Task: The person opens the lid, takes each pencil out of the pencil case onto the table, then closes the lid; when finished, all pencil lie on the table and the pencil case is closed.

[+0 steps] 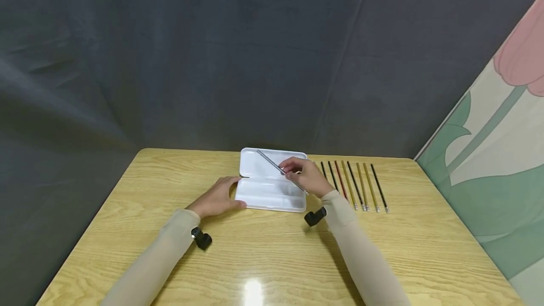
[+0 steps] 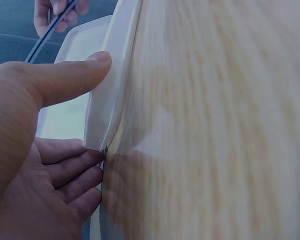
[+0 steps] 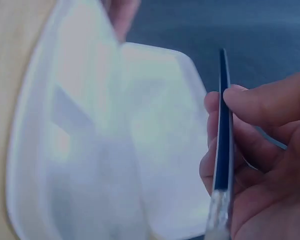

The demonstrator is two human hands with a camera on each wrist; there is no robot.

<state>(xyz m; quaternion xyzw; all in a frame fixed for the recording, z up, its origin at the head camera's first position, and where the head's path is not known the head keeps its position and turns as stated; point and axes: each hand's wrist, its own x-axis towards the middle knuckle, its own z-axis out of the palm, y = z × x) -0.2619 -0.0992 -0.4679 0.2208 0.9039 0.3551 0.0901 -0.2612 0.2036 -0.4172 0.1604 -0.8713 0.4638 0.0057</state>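
A white pencil case [image 1: 272, 203] lies opened out on the table, its lid [image 1: 255, 166] laid back on the far side. No pencils show in its tray. My left hand [image 1: 218, 199] grips the case's left end, thumb at the front wall and fingers toward the hinge. Over the case, my right hand [image 1: 307, 174] pinches a dark pencil [image 3: 223, 140] between thumb and fingers. That pencil slants across the lid in the head view, and its metal band and eraser end point toward the right wrist camera.
Right of the case, a row of pencils [image 1: 358, 184] lies side by side on the wooden table [image 1: 272, 249], black, yellow and red, erasers toward me. The right hand covers part of the row's left end. A dark curtain [image 1: 255, 60] hangs behind the table.
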